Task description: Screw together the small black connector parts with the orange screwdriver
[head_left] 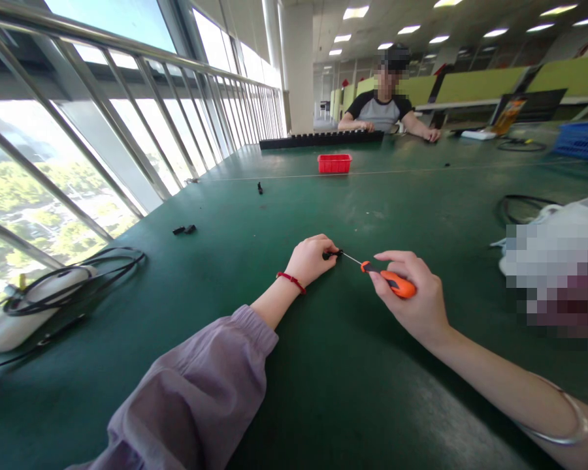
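R hand (424,300) w/ screwdriver (400,285) — L table edge (172,204) well apart.

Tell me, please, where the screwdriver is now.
In the head view, the screwdriver is right of centre: the right hand holds its orange handle, and its shaft points left to the small black part in the left hand.

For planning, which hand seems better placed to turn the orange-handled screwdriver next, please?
Probably the right hand: it holds the screwdriver, while the left hand holds the small black piece at its tip.
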